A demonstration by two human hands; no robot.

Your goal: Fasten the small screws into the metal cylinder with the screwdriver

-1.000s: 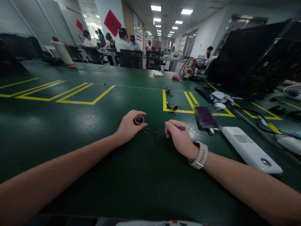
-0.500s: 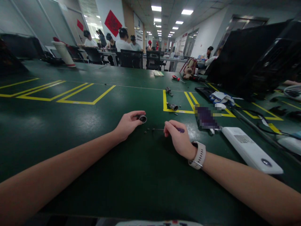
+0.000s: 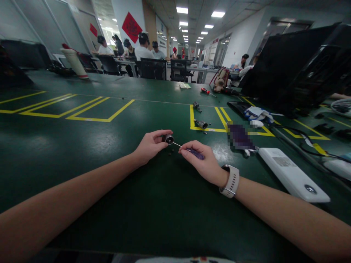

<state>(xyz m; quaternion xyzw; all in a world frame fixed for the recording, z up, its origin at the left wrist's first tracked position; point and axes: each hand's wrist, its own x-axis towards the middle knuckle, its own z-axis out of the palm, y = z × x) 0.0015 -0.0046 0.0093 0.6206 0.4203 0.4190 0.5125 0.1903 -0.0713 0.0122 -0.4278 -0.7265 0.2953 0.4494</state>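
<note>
"How is the left hand (image 3: pixel 148 148) placed?"

"Its thumb and fingers are curled partway, pinching a dark metal cylindrical part (image 3: pixel 169 139) by the sides. The round hollow end is turned toward the right hand (image 3: pixel 205 160)."

"And what does that one have?"

"A slim screwdriver with a purple handle (image 3: pixel 196 153), gripped between thumb and bent fingers like a pen. The thin shaft points at the hollow end; I can't tell whether the tip sits inside or just at the rim."

"Where is the part, then?"

"Between the two hands, in front of the person, close over the green surface (image 3: pixel 164 208). Two tiny rings lie just below it, one (image 3: pixel 173 150) slightly farther off than the other (image 3: pixel 169 153)."

"What lies beyond?"

"Past the right hand, a larger cylindrical metal fitting (image 3: pixel 202 124) lies on its side within a yellow tape outline (image 3: pixel 191 118). A smaller metal fitting (image 3: pixel 196 106) is behind it, and a red-handled screwdriver (image 3: pixel 205 90) farther back."

"And on the right?"

"A pale-strapped watch (image 3: pixel 231 181) on the right wrist, and past it a long white device (image 3: pixel 290 171) lying flat, near a dark panel blurred by pixelation (image 3: pixel 240 137)."
</note>
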